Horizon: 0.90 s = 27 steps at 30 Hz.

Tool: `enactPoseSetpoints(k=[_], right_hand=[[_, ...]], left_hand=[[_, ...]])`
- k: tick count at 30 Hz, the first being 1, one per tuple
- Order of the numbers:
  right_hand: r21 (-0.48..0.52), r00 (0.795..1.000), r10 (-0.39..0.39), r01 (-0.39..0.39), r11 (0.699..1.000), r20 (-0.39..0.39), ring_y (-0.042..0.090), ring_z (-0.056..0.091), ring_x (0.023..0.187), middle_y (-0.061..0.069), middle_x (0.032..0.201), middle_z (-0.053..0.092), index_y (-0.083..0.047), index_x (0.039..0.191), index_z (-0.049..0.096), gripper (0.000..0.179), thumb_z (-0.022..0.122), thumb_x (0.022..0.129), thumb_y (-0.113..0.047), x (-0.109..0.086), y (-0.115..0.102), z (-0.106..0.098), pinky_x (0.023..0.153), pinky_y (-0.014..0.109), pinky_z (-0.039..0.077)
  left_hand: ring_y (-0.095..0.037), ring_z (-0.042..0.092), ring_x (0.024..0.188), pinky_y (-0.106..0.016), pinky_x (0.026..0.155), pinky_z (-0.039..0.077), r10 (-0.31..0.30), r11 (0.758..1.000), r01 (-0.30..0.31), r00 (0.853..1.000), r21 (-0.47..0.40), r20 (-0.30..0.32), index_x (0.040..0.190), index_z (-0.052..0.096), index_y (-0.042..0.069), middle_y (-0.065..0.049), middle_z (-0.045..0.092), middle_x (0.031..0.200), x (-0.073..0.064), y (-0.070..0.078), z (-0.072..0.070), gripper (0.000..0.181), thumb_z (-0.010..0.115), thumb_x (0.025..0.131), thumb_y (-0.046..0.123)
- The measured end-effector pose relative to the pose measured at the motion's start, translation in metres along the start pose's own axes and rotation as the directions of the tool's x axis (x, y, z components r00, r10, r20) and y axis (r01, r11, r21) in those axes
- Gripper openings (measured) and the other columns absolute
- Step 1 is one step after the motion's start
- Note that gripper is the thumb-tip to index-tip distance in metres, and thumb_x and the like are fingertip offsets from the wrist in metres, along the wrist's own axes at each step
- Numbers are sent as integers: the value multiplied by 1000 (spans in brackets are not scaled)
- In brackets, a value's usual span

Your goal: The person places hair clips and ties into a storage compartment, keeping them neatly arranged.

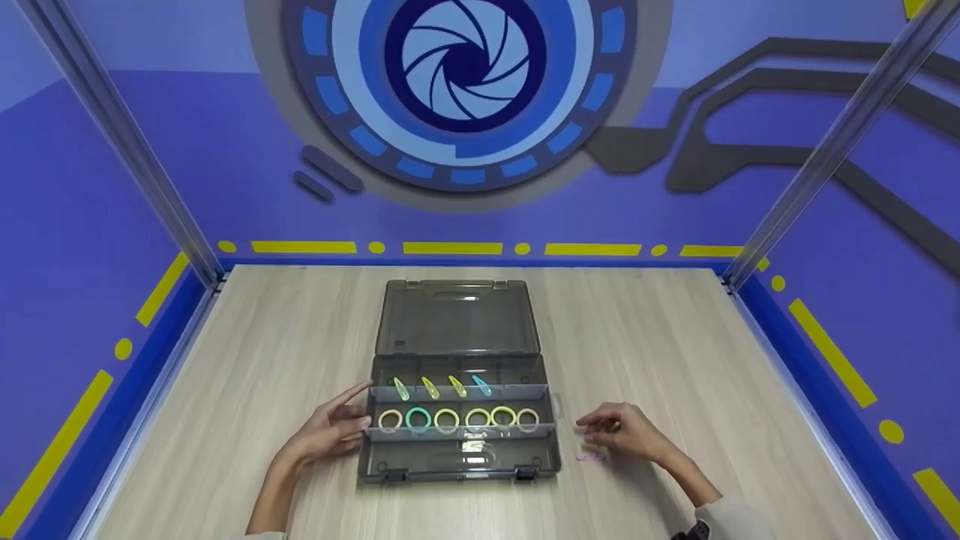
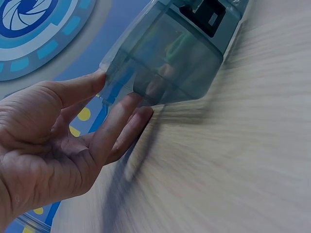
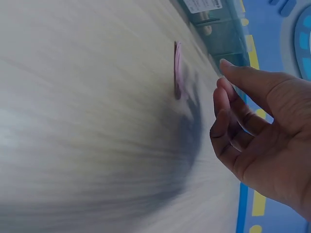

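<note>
A smoky see-through plastic box (image 1: 459, 455) lies on the table with its lid (image 1: 459, 319) folded back. Four-sided compartments in its middle row hold several hair ties (image 1: 503, 417) in yellow, green and pale orange. Behind them, several snap hair clips (image 1: 430, 388) in pale green, yellow and blue lean in the back row. My left hand (image 1: 328, 430) touches the box's left side with extended fingers. Right of the box, my right hand (image 1: 624, 433) hovers with bent fingers and nothing between them. Close below it lies a slim pink hair clip (image 3: 178, 70) on the table.
The front row of the box has two dark latches (image 1: 526, 473) at its edge. Blue printed walls (image 1: 480, 225) enclose the wooden table (image 1: 292, 322) at the back and both sides, with metal posts (image 1: 821, 150) at the corners.
</note>
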State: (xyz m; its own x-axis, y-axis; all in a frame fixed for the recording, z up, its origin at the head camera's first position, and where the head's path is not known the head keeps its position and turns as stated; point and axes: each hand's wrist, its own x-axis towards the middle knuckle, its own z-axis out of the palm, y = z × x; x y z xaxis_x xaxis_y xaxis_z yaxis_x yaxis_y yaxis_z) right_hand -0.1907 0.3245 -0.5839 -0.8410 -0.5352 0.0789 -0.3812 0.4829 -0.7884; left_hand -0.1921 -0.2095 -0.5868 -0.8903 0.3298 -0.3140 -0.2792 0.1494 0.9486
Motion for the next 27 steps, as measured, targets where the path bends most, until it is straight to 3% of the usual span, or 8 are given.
enactPoseSetpoints(k=[9, 13, 19, 27], right_hand=[[21, 995, -64, 63, 998, 74, 5, 58, 76, 18, 90, 73, 3, 100, 79, 16, 80, 86, -4, -10, 5, 6, 64, 18, 48], [-23, 994, -55, 57, 998, 90, 2, 55, 74, 13, 88, 71, 0, 98, 80, 12, 78, 86, -1, -13, 4, 7, 62, 17, 46], [-110, 994, -33, 44, 993, 100, 5, 60, 76, 9, 88, 72, -3, 96, 81, 10, 78, 86, -1, -13, 0, 6, 63, 21, 50], [-244, 998, -65, 69, 967, 23, 11, 65, 75, 6, 84, 73, -5, 89, 82, 7, 78, 86, 0, -7, -1, 7, 64, 24, 53]], left_hand=[[-17, 62, 101, -35, 86, 58, 0, 1000, 0, 1000, 24, 0, 162, 26, 14, -28, 45, 140, -1, 1, -2, 77, 68, 99, 21], [-21, 63, 108, -39, 91, 58, -16, 999, 16, 1000, 30, -14, 163, 27, 15, -29, 44, 142, -1, 2, -1, 76, 68, 99, 23], [-19, 60, 103, -37, 87, 58, 0, 1000, 0, 1000, 25, 10, 163, 26, 15, -23, 45, 134, 0, 1, -1, 76, 68, 99, 22], [-19, 61, 103, -37, 87, 58, 32, 999, -34, 999, 35, 32, 163, 24, 14, -28, 44, 139, 1, 0, -3, 76, 67, 100, 21]])
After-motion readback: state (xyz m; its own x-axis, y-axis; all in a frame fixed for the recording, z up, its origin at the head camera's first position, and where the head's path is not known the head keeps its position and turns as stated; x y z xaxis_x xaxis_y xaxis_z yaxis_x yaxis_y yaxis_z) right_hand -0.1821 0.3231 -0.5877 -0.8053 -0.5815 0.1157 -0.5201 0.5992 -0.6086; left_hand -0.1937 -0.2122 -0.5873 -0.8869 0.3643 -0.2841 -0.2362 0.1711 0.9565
